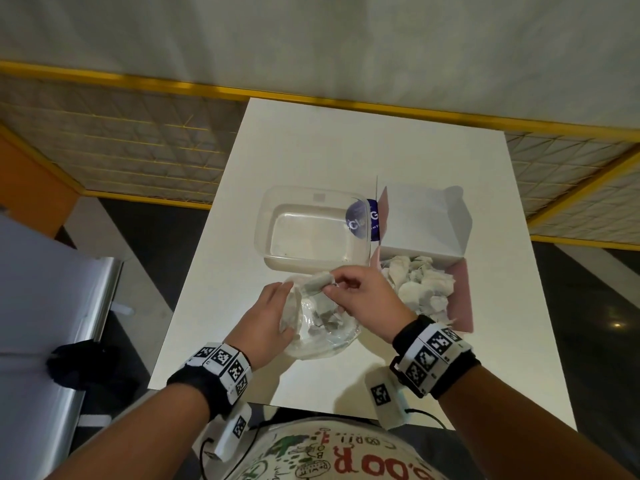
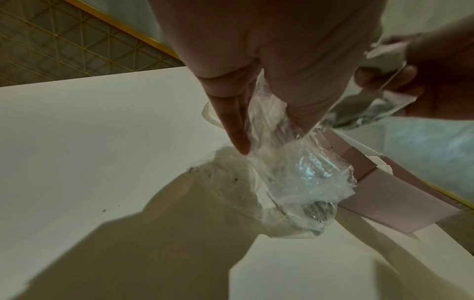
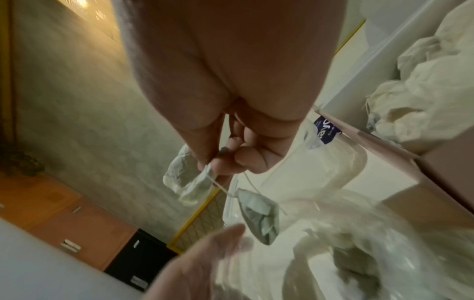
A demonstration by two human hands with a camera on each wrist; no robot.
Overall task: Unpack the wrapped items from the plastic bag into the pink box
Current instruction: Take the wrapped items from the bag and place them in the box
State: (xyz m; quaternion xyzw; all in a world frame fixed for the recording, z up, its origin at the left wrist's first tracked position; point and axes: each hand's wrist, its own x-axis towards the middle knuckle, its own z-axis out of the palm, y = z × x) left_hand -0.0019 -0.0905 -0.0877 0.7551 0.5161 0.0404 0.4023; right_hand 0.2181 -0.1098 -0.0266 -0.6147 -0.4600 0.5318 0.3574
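Observation:
A clear plastic bag [image 1: 322, 329] [image 2: 295, 178] [image 3: 359, 253] lies on the white table near me with a few grey wrapped items left inside. My left hand [image 1: 287, 301] [image 2: 271, 134] pinches the bag's left edge between fingers and thumb. Just above the bag's mouth, my right hand [image 1: 332, 285] [image 3: 223, 160] pinches a wrapped item [image 1: 313, 284] [image 3: 184, 178]; a second wrapped item [image 3: 261, 217] dangles from it on a thin string. The pink box [image 1: 460, 299] [image 2: 384, 199] [image 3: 448, 162] stands open at the right, holding several pale wrapped items [image 1: 415, 285] [image 3: 423, 91].
An open clear plastic container [image 1: 263, 216] [image 3: 333, 166] with nothing in it sits just beyond the bag, touching the pink box's raised lid [image 1: 422, 216]. The table's left edge [image 1: 194, 258] drops to the floor. A metal surface [image 1: 52, 306] stands at the left.

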